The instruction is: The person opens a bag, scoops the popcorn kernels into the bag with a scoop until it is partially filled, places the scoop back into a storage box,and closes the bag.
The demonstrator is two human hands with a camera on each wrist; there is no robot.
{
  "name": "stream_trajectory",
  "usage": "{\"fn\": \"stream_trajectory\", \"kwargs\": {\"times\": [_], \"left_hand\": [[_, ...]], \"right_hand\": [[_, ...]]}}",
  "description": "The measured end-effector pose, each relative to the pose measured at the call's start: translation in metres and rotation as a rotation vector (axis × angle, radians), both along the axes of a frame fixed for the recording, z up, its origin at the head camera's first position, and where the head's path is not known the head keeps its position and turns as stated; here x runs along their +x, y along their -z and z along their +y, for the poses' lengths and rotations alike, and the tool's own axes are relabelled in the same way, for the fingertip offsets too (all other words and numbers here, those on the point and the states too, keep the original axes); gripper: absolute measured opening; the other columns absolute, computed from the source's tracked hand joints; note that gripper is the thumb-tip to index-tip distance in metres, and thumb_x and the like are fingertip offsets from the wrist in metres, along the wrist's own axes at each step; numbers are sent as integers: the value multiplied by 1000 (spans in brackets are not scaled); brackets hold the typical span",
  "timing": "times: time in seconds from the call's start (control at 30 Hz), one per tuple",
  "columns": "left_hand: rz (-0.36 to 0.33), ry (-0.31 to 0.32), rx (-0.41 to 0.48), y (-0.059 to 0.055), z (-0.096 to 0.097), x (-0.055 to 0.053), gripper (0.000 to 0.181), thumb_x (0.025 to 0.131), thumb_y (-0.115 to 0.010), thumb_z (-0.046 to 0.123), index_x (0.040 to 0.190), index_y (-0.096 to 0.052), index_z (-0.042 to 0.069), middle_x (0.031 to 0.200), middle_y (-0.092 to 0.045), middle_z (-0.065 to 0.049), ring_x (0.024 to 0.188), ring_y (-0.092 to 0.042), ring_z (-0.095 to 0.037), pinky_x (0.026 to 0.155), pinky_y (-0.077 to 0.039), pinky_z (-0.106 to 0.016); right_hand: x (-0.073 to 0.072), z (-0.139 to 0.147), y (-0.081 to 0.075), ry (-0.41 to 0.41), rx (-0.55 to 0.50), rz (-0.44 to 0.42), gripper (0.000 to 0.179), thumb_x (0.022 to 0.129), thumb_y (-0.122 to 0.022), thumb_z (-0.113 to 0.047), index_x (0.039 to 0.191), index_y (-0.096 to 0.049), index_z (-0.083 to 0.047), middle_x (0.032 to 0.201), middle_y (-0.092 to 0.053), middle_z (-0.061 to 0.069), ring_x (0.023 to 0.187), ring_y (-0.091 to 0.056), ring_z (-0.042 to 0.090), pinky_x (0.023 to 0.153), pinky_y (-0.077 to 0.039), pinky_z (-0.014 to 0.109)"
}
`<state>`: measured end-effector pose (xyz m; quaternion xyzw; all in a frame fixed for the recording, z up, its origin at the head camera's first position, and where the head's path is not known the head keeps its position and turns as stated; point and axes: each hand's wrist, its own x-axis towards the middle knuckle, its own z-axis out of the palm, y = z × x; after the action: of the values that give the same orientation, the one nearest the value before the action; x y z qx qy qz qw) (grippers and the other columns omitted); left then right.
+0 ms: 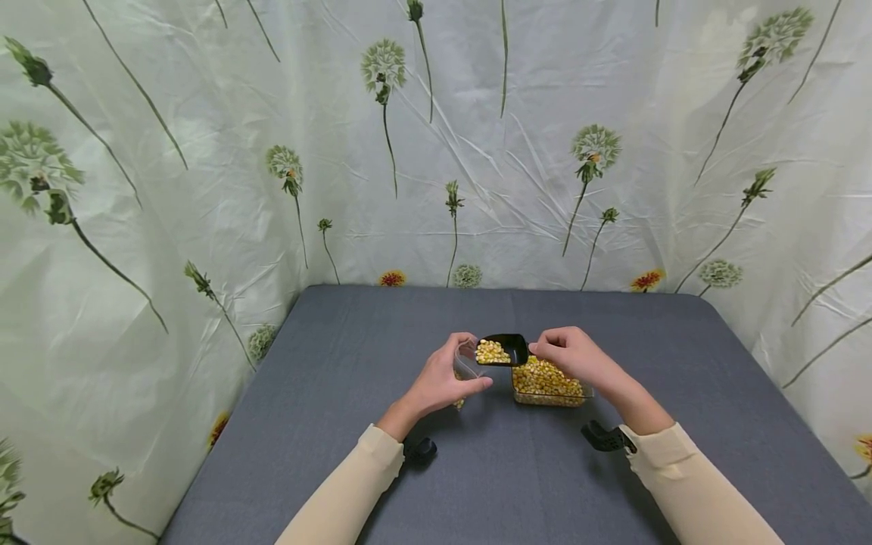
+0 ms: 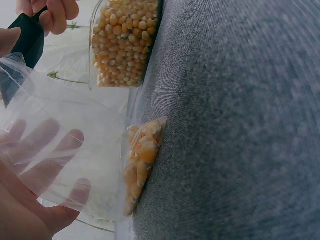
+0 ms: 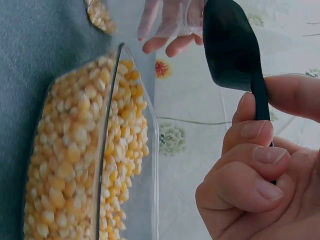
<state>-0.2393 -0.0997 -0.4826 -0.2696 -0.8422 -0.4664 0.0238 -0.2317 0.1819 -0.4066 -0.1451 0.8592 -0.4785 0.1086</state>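
My left hand [image 1: 436, 384] holds a clear plastic bag [image 2: 102, 127], thumb and fingers spread around its mouth. A few corn kernels [image 2: 142, 157] lie in the bag's bottom corner, down at the tablecloth. With my right hand [image 1: 575, 356] I grip the thin handle of a black scoop [image 3: 230, 50], fingers curled round it. Corn kernels [image 1: 492, 352] fill the front of the scoop, whose tip overlaps the bag's mouth in the head view. Below the scoop and my right hand stands a clear rectangular container [image 3: 156, 165] holding many more kernels [image 1: 545, 378].
A dark grey cloth [image 1: 381, 325] covers the table. Behind and beside it hangs a pale curtain [image 1: 477, 151] printed with dandelions. Black straps with curved mounts [image 1: 602, 437] sit at both wrists, below the beige sleeves [image 1: 688, 469].
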Motion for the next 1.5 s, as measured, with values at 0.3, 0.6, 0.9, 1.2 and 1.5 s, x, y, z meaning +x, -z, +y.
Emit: {"fn": "stream_trajectory", "kwargs": {"times": [0.3,0.6,0.9,1.2,1.5], "left_hand": [[-43,-35,-28,-3,-2,3,75,84,-76,57,142,-42,24,136,-55,-2,118,-55,-19,94,-47,-50],[-35,-31,-17,-2,-5,1,73,85,-76,56,142,-42,24,130,-57,2,111,-58,-16,89,-49,-44],[-51,-5,11,-2,-2,4,66,86,-76,52,138,-44,27,127,-57,3,100,-60,-12,82,-51,-35],[-28,-15,-3,-2,-1,1,73,86,-76,52,142,-44,18,133,-56,1,102,-60,-12,82,-51,-35],[-42,-6,1,0,0,-1,71,86,-77,51,142,-43,23,129,-56,2,99,-60,-12,80,-52,-35]], "right_hand": [[0,-13,3,-15,-9,25,38,102,-61,-33,88,-68,1,59,-41,0,47,-32,15,48,-37,34],[-1,-24,6,-22,-7,67,34,101,-63,-31,88,-70,0,62,-43,2,53,-36,18,58,-40,37],[2,-27,13,5,52,81,34,100,-63,-34,84,-71,-5,63,-45,0,57,-39,18,60,-38,35],[3,-29,13,25,61,110,30,100,-64,-29,83,-71,-6,64,-46,0,57,-39,18,58,-38,35],[3,-25,11,38,74,129,30,99,-65,-34,85,-73,-9,63,-48,0,56,-42,18,57,-38,35]]}}
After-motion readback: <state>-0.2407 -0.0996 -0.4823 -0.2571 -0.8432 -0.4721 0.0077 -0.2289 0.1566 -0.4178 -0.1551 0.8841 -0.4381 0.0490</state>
